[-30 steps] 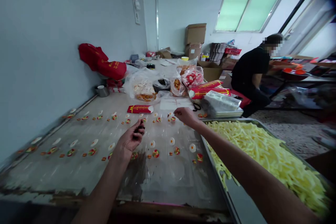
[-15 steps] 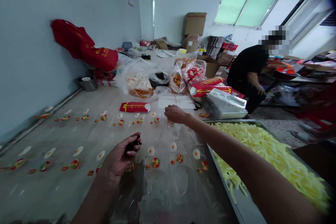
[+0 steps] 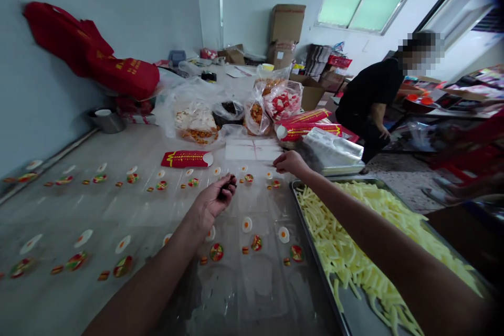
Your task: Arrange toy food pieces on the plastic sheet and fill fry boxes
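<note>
My left hand (image 3: 214, 197) is curled around a few small dark pieces (image 3: 227, 187) and hovers over the middle of the table. My right hand (image 3: 290, 163), fingertips pinched together, is farther forward at the right end of the back row; what it pinches is too small to make out. Below both hands, clear plastic sheets (image 3: 258, 294) carry rows of miniature food pieces. Each group has a fried egg (image 3: 247, 224), a round piece with red and green on it (image 3: 216, 252) and a tiny burger-like piece (image 3: 203, 260). My left forearm hides part of the front row.
A metal tray (image 3: 334, 302) of pale yellow strips (image 3: 354, 226) lies at right. Behind stand a white stack of sheets (image 3: 240, 149), a red carton (image 3: 187, 158), silvery packs (image 3: 334, 149) and bags of small pieces (image 3: 197, 118). A person in black (image 3: 366, 92) sits beyond.
My left hand has moved forward and right with the dark pieces. My right hand has shifted right to the back row's end. The view has turned slightly right.
</note>
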`<state>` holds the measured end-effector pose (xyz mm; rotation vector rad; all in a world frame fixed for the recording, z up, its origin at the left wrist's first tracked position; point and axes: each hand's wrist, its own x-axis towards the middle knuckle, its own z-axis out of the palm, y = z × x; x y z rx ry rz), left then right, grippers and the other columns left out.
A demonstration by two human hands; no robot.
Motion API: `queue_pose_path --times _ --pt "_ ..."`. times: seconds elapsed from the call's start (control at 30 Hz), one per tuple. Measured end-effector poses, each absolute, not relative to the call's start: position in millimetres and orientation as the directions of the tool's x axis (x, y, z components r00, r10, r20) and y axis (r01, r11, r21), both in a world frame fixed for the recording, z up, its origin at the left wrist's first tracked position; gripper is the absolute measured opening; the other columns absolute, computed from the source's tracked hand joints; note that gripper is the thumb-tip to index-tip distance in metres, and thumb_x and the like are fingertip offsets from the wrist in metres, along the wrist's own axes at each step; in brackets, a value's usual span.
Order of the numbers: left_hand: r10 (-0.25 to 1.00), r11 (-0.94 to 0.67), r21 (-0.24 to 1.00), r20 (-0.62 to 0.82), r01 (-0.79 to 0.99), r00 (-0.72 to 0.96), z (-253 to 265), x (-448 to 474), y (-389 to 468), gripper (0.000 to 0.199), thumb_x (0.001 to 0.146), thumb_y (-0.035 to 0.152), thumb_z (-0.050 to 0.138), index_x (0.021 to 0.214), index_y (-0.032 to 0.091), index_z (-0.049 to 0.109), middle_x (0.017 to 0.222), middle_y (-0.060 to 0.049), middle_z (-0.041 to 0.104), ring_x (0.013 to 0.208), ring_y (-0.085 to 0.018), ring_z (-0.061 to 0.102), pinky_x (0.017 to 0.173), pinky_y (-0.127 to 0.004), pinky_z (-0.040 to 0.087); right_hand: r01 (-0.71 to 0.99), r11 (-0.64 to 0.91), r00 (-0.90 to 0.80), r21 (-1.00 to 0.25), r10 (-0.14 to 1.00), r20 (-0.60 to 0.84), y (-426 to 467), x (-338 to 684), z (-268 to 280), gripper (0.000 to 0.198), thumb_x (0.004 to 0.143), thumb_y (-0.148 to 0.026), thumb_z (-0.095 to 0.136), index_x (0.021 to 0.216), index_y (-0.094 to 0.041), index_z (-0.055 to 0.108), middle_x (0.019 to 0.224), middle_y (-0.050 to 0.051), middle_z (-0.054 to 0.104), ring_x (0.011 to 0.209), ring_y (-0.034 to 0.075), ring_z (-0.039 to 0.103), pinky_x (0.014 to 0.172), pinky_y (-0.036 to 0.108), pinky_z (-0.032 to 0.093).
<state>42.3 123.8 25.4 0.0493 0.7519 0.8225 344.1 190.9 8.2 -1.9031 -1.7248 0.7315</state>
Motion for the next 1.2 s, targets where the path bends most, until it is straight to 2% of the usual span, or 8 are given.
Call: queue_pose_path --times 0.13,0.43,0.53,0.63,0.73,0.9,1.07,1.2 --pt "0.69 0.696 0.355 -0.57 -0.624 0.446 19 46 129 0.009 0.094 0.007 0.051 0.093 0.01 0.06 0.078 -0.005 0.061 0.053 -0.006 0.055 0.037 -0.009 0.043 0.79 -0.142 0.104 -0.597 0.99 -0.097 191 348 1 0.006 0.067 -0.015 0.077 0.072 -0.013 0.078 0.051 0.001 0.065 0.051 0.013 0.064 0.052 0.017 0.049" --pt "0.675 0.735 0.404 -0.514 -0.545 0.529 11 59 136 0.012 0.09 0.006 0.056 0.099 0.009 0.063 0.079 -0.005 0.062 0.051 -0.005 0.055 0.031 -0.008 0.033 0.871 -0.128 0.127 -0.475 0.991 -0.034 185 348 -11 0.012 0.064 -0.025 0.082 0.068 -0.015 0.076 0.057 0.002 0.065 0.06 0.016 0.062 0.053 0.022 0.038" --pt "0.664 0.74 0.393 -0.554 -0.546 0.502 5 66 139 0.007 0.093 0.011 0.057 0.097 0.01 0.062 0.075 -0.003 0.061 0.049 -0.005 0.053 0.031 -0.007 0.032 0.791 -0.07 0.12 -0.608 0.992 0.041 178 339 -5 0.031 0.062 -0.038 0.085 0.078 -0.014 0.075 0.062 0.001 0.066 0.059 0.015 0.059 0.053 0.023 0.038" --pt "0.661 0.739 0.367 -0.556 -0.565 0.504 4 70 141 0.006 0.095 0.015 0.057 0.095 0.011 0.061 0.073 -0.003 0.059 0.048 -0.005 0.052 0.03 -0.007 0.031 0.467 0.119 -0.098 -0.876 0.992 0.082 164 309 9 0.047 0.068 -0.044 0.081 0.105 -0.015 0.074 0.076 0.002 0.072 0.065 0.015 0.063 0.061 0.023 0.045" --pt "0.664 0.735 0.34 -0.537 -0.587 0.52 7 76 145 0.009 0.095 0.02 0.058 0.091 0.012 0.06 0.071 -0.003 0.058 0.047 -0.004 0.05 0.029 -0.007 0.028 0.269 0.223 -0.282 -0.937 0.949 0.144 154 269 22 0.037 0.075 -0.04 0.075 0.105 -0.017 0.077 0.088 0.004 0.076 0.076 0.016 0.067 0.071 0.024 0.049" --pt "0.683 0.721 0.356 -0.509 -0.595 0.524 12 80 165 0.014 0.093 0.022 0.062 0.084 0.011 0.06 0.068 -0.002 0.056 0.046 -0.005 0.048 0.029 -0.008 0.028 0.378 0.239 -0.154 -0.894 0.969 0.194 170 246 28 0.018 0.075 -0.03 0.071 0.084 -0.016 0.08 0.071 0.002 0.073 0.061 0.013 0.062 0.058 0.021 0.044" --pt "0.753 0.632 0.417 -0.529 -0.653 0.391 21 49 190 0.011 0.095 0.017 0.057 0.089 0.011 0.064 0.068 -0.002 0.056 0.046 -0.005 0.049 0.033 -0.008 0.035 0.509 -0.047 0.019 -0.859 0.999 -0.043 199 272 15 0.013 0.067 -0.024 0.074 0.073 -0.012 0.077 0.055 0.002 0.066 0.05 0.012 0.056 0.047 0.019 0.04" --pt "0.783 0.601 0.459 -0.503 -0.654 0.366 28 11 193 0.018 0.086 0.002 0.054 0.097 0.011 0.066 0.073 -0.004 0.061 0.051 -0.006 0.054 0.036 -0.009 0.039 0.691 -0.053 0.01 -0.721 0.998 -0.064 207 275 -2 0.013 0.068 -0.022 0.072 0.075 -0.015 0.079 0.057 0.001 0.067 0.05 0.011 0.055 0.046 0.019 0.035"
